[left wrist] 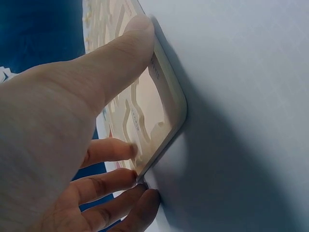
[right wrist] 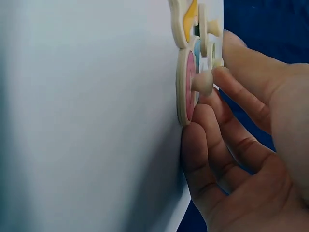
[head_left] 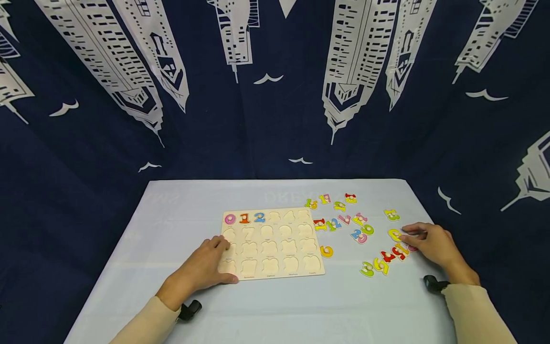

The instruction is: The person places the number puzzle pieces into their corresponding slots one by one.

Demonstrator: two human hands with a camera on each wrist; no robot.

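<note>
A pale wooden number puzzle board (head_left: 279, 237) lies on the table, with a pink 0 (head_left: 230, 219), an orange-red 1 (head_left: 244, 218) and a blue 2 (head_left: 259, 217) in its top row. My left hand (head_left: 202, 267) rests on the board's left side, thumb at the near left corner and fingertips along the edge. At the right, my right hand (head_left: 436, 246) has thumb and index fingertips at a yellow number piece (head_left: 394, 235); whether they pinch it is unclear. Its other fingers are beside a pink knobbed piece (right wrist: 190, 87), partly hidden in the head view.
Several loose number pieces lie right of the board, including a green 3 (head_left: 367, 269), a red 4 (head_left: 387, 256) and a yellow-orange piece (head_left: 326, 251) near the board's edge. A dark blue cloth (head_left: 240, 119) with white buildings hangs behind the white table (head_left: 301, 310).
</note>
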